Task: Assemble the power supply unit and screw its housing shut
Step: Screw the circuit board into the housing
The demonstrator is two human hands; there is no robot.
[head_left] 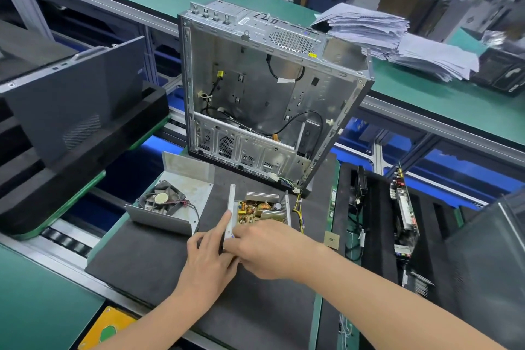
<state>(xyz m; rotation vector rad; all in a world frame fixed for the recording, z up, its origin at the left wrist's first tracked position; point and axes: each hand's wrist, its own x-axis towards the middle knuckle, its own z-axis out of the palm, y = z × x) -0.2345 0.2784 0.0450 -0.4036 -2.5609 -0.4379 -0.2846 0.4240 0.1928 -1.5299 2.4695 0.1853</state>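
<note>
Pressing with the left hand (208, 260), forefinger straight along the left wall of the open power supply housing (232, 199); cannot tell how its other fingers lie. Gripping the housing's near end with the right hand (267, 247), fingers curled. Resting on the dark worktop (147, 261), just right of the fan cover (159, 217), in front of the upright computer case (255, 94).

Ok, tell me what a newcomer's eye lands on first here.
The bare metal computer case, standing upright with its side open, dominates the middle of the dark mat. In front of it, the left hand and right hand meet at the near end of the open power supply base, its circuit board exposed. To the left lies the cover with a dusty fan inside.
</note>
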